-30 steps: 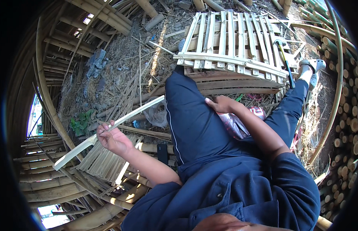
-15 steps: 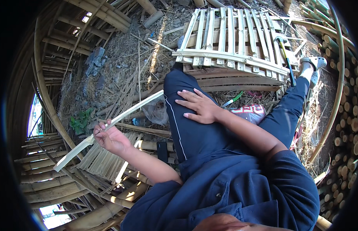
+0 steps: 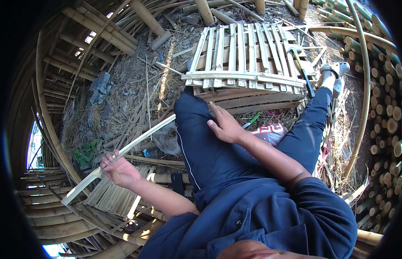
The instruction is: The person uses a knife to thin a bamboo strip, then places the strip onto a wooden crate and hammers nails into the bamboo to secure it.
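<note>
A long pale bamboo strip (image 3: 142,137) slants from the lower left up to my left thigh, its far end against the trouser leg. My left hand (image 3: 122,172) pinches it near a node, fingers closed around it. With fingers stretched and nothing in them, my right hand (image 3: 227,127) is over my thigh near the knee; whether it touches the cloth I cannot tell. Beyond my knees lies a slatted bamboo panel (image 3: 242,79) on wooden boards. A hammer (image 3: 303,74) leans at the panel's right edge. Between my legs is a green-handled knife (image 3: 253,119).
A pile of cut bamboo strips (image 3: 111,196) lies below my left hand, with a dark phone (image 3: 177,184) nearby. A clear plastic bag (image 3: 167,140) and a printed packet (image 3: 270,134) flank my left thigh. Stacked bamboo poles (image 3: 384,129) line the right side.
My right hand has lifted or turned on the thigh, its fingers now closer together and pointing more forward. My left hand still grips the strip. The whole view has shifted slightly.
</note>
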`<state>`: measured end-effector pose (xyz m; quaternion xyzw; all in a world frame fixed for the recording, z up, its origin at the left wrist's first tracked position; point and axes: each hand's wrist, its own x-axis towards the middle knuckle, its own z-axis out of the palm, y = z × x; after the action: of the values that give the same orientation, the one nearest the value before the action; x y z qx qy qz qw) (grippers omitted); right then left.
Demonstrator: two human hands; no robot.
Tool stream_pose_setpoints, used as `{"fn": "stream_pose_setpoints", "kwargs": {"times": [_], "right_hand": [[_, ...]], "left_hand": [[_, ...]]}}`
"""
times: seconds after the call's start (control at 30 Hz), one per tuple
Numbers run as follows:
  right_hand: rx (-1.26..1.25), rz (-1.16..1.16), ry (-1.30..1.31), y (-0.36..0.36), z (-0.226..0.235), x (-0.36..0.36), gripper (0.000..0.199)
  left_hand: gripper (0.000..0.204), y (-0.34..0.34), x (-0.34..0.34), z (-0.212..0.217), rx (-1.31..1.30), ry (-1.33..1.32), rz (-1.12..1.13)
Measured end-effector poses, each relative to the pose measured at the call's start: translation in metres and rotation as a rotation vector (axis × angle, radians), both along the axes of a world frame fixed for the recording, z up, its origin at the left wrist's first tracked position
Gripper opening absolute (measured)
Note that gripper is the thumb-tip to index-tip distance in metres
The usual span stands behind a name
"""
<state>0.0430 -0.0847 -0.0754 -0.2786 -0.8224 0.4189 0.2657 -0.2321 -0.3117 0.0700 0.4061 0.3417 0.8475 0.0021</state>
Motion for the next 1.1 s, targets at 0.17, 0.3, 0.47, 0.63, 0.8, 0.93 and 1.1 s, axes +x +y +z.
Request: {"fn": "stream_pose_setpoints", "kwargs": {"times": [0.17, 0.3, 0.47, 0.63, 0.8, 0.93, 1.1], "right_hand": [[0.192, 0.168, 0.163, -0.023, 0.017, -0.020, 0.070], [0.063, 0.284, -0.054, -0.007, -0.022, -0.015, 0.065], [0.012, 0.270, -0.094, -0.009, -0.027, -0.010, 0.069], [-0.099, 0.293, -0.107, 0.001, -0.042, -0.004, 0.087], [-0.503, 0.303, -0.193, 0.016, -0.063, 0.020, 0.099], [-0.488, 0.370, -0.199, 0.046, -0.061, 0.049, 0.091], [-0.789, 0.236, 0.080, 0.090, 0.012, 0.103, 0.062]], "left_hand": [[0.013, 0.030, 0.007, 0.011, 0.078, 0.011, -0.089], [0.008, 0.044, 0.015, 0.025, 0.117, 0.006, -0.162], [0.007, 0.074, 0.035, 0.032, 0.105, -0.033, -0.264], [0.008, 0.141, 0.055, 0.040, 0.126, -0.119, -0.535], [0.012, 0.243, 0.083, 0.055, 0.160, -0.244, -0.841], [0.013, 0.323, 0.100, 0.037, 0.158, -0.260, -0.990], [0.012, 0.365, 0.131, -0.004, 0.075, -0.362, -1.017]]}}
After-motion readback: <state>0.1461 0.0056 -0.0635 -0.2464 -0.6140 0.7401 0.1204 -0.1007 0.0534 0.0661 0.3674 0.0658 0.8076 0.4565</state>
